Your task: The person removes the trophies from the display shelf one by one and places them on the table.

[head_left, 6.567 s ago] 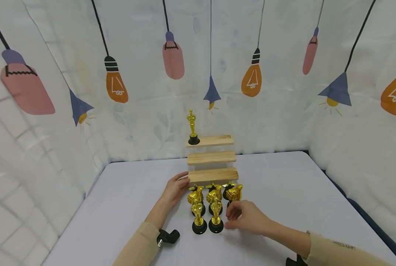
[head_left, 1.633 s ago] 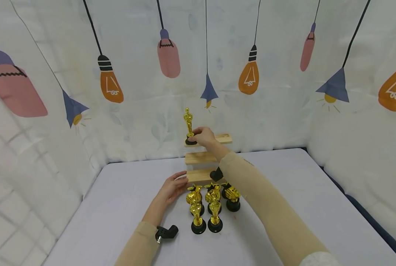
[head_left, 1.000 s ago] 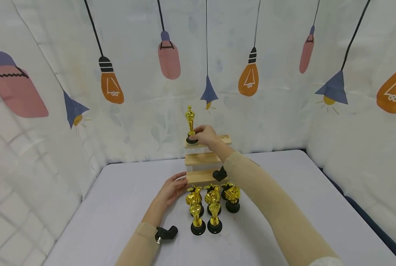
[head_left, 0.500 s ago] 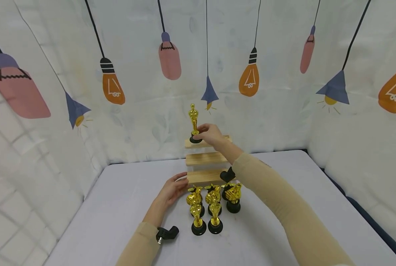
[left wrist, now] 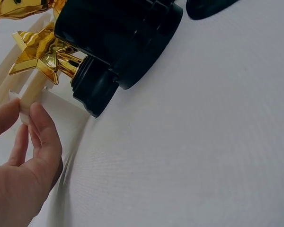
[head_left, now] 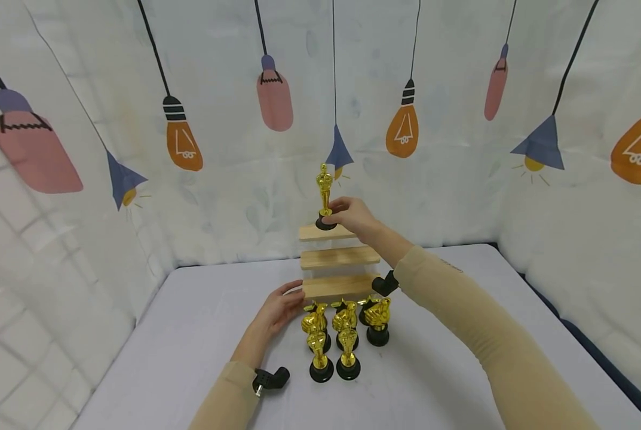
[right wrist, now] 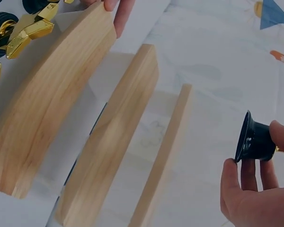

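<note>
In the head view my right hand (head_left: 355, 216) pinches a gold figure trophy (head_left: 324, 185) by its black base. It holds the trophy upright, just above the top board of a three-step wooden shelf (head_left: 339, 258). The right wrist view shows the black base (right wrist: 256, 138) between thumb and fingers, apart from the boards; the gold part is mostly hidden there. My left hand (head_left: 280, 307) stays at the left end of the lowest board, where in the left wrist view thumb and index finger pinch the wooden end (left wrist: 30, 101).
Several gold trophies with black bases stand in rows before the shelf, among them a figure-topped one (head_left: 348, 352), a thumb-like one (head_left: 377, 316) and a star trophy (left wrist: 38, 54) close to my left hand. A white cloth covers the table (head_left: 218, 322); a printed curtain (head_left: 234, 197) hangs behind.
My right hand went from the front trophies to the figure trophy at the top board's left end, gripped it, then lifted it slightly and moved it right. The left hand stays put.
</note>
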Tool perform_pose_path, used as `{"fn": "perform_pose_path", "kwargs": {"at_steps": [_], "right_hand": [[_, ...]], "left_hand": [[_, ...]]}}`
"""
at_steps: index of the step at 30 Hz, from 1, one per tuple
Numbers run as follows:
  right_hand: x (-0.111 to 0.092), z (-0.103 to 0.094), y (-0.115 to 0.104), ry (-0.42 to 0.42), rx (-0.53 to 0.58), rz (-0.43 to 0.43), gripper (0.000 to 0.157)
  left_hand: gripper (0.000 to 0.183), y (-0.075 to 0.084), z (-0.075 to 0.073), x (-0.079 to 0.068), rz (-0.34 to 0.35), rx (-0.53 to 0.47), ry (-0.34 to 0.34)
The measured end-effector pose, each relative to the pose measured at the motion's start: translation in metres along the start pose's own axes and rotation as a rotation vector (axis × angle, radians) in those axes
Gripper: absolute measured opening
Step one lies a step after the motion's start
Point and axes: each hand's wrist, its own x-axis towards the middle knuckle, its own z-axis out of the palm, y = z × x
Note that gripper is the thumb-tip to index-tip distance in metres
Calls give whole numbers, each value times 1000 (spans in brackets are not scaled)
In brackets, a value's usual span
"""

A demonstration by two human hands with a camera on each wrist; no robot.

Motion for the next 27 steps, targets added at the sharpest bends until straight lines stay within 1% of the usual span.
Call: {"fn": "perform_pose_path", "kwargs": {"at_steps": [6,16,22,27], "right_hand": [[-11,-7,-2,-10,9,5,46],[-36,-18,1,-40,-13,1,49],[-54,-26,8,-65,-35,8,49],[-70,-31,20,-79,-38,18,47]], "left_hand": [[50,-1,0,1,-8,-10,19],[50,0,0,1,1,-10,15],[49,-1,-1,0,16,-1,5],[49,-4,-1,-1,27,8,2]]}}
